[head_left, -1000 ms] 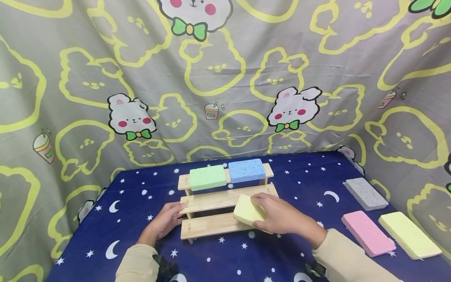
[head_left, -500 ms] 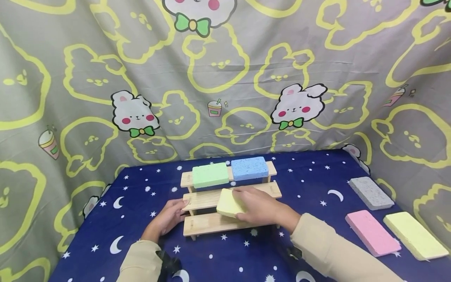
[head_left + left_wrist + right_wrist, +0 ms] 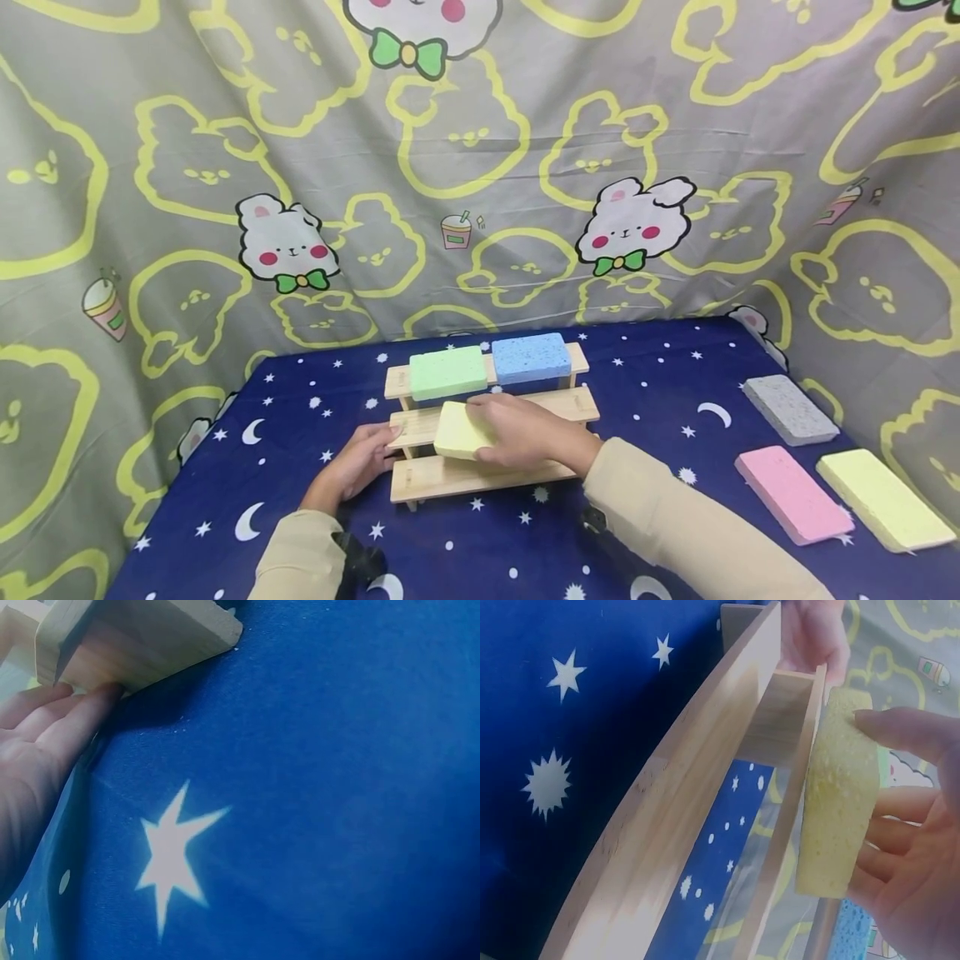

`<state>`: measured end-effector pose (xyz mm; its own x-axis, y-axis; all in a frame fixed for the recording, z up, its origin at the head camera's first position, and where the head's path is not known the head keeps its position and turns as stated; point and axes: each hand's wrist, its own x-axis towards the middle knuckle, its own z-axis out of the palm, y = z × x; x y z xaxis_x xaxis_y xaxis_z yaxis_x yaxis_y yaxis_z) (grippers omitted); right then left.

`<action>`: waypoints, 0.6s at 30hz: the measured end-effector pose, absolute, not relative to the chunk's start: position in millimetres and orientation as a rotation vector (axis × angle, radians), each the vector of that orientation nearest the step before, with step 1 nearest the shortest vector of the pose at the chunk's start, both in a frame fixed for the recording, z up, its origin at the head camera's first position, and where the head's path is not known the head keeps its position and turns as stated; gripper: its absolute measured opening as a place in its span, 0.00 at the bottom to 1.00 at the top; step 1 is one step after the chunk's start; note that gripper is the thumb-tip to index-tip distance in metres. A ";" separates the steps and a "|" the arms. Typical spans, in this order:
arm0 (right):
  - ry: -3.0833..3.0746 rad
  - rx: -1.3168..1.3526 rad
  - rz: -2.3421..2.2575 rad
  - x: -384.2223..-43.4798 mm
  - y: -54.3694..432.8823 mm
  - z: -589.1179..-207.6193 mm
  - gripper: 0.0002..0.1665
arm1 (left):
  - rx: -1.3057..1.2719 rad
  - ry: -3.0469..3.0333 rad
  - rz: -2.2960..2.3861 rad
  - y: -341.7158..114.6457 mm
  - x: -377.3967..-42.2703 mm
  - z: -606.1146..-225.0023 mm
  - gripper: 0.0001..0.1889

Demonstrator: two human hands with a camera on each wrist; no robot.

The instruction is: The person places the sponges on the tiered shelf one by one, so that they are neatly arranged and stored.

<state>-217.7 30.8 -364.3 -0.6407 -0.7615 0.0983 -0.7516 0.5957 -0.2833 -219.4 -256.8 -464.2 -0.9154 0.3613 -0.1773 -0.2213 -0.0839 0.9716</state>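
A three-tier wooden step rack [image 3: 487, 477] stands on the table. My left hand [image 3: 363, 458] holds it at the left end of the middle shelf, thumb on top; in the left wrist view its fingers [image 3: 56, 724] reach the wood. My right hand [image 3: 517, 433] grips a pale yellow sponge [image 3: 459, 432] by its right side, thumb in front. That sponge overlaps the middle shelf's left half, and in the right wrist view the sponge [image 3: 840, 795] is right at the shelf's edge. Side by side on the top shelf lie a green sponge [image 3: 447, 372] and a speckled blue sponge [image 3: 531, 357].
To the right on the dark blue star-patterned cloth [image 3: 660, 400] lie a grey sponge [image 3: 790, 410], a pink sponge [image 3: 795, 495] and another yellow sponge [image 3: 887, 500]. A grey curtain [image 3: 525, 150] with yellow cartoon outlines hangs behind the table and along its sides.
My right hand has carried the yellow sponge leftward and slightly up, from over the rack's lower right to the middle shelf's left half. My left hand keeps its hold on the rack.
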 end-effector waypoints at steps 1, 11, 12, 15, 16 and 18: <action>2.765 -1.337 -0.463 -219.2 29.3 -364.3 0.28 | 0.161 1.810 2.051 -257.2 -219.8 -464.0 0.28; 2.655 -1.414 -0.443 -231.5 19.7 -365.5 0.20 | 0.238 1.794 2.026 -260.6 -223.7 -461.8 0.26; 2.644 -1.424 -0.438 -232.1 18.9 -365.5 0.18 | 0.235 1.793 2.025 -260.8 -224.0 -461.4 0.26; 2.627 -1.438 -0.406 -232.2 17.4 -364.7 0.17 | 0.210 1.796 2.013 -260.9 -225.5 -460.5 0.27; 2.622 -1.446 -0.396 -232.0 17.0 -364.6 0.17 | 0.203 1.798 2.011 -260.7 -226.0 -460.2 0.27; 2.617 -1.458 -0.383 -231.2 16.1 -364.2 0.15 | 0.196 1.810 2.005 -260.2 -226.6 -459.7 0.28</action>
<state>-231.2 16.1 -364.2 -0.5282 -0.8490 0.0169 -0.8182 0.5035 -0.2777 -226.6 -260.2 -459.7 -0.8974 0.4035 -0.1784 -0.2185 -0.0552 0.9743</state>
